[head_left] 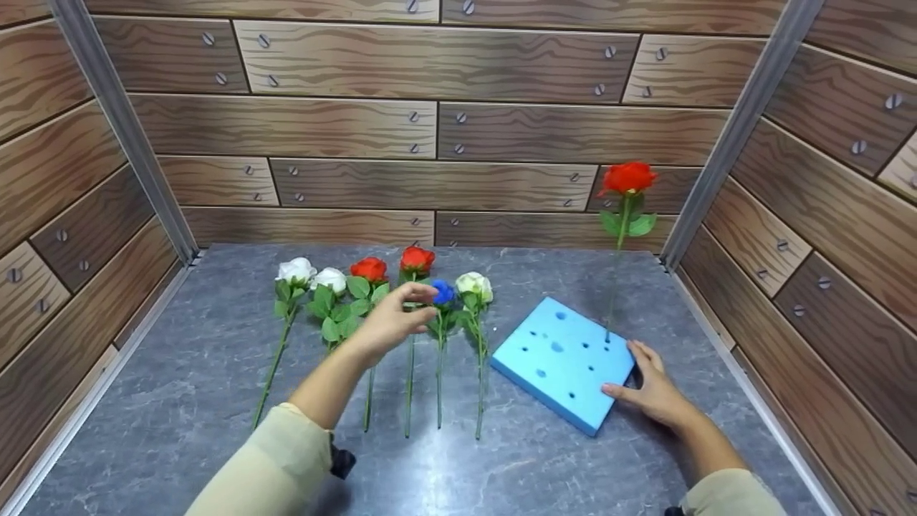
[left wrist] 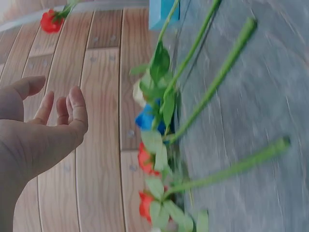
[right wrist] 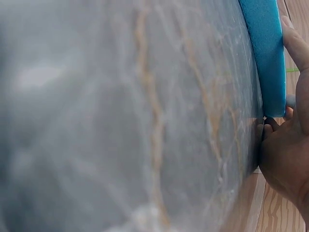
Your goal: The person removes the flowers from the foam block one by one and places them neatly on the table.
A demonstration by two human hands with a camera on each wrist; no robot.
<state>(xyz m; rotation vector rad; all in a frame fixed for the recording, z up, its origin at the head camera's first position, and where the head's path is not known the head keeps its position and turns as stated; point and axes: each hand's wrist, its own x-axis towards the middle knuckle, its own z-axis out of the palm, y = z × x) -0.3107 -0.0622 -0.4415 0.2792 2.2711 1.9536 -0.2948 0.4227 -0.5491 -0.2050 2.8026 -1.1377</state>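
My left hand (head_left: pixel 397 322) hovers over the lying artificial roses with nothing in its loosely bent fingers. It overlaps a blue rose (head_left: pixel 443 292) in the head view; in the left wrist view the hand (left wrist: pixel 48 125) is apart from the stems. My right hand (head_left: pixel 655 387) holds the right edge of a blue foam block (head_left: pixel 530 369), thumb over the top edge and fingers along the side. One red rose (head_left: pixel 628 179) stands upright in a hole near that edge. A greenish-white rose (head_left: pixel 474 287) lies between the blue rose and the block.
Left of the blue rose lie two red roses (head_left: pixel 417 259) and two white roses (head_left: pixel 296 270), stems toward me. Several holes dot the block's top. Wood-patterned walls (head_left: pixel 430 64) enclose the grey marbled table (head_left: pixel 501 480) at the back and sides.
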